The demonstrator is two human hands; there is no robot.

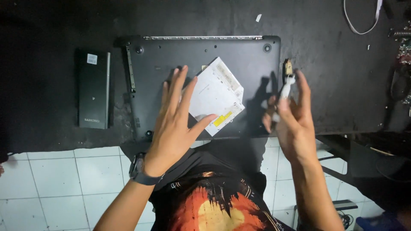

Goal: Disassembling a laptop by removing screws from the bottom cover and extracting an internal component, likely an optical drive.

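Left hand (173, 124) over laptop base (252, 55), white drive (214, 96), battery (93, 87) aside

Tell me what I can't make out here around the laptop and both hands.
Head view only:
- Silver drive on the upturned laptop: near corner hidden behind the left hand.
- White tool in the right hand: grip hidden by fingers, tip too small.
- Dark clutter: cut off by the right edge.

shirt (214, 201): black, orange and yellow print on the front
watch (141, 173): dark band, left wrist
arms: bare, no sleeves
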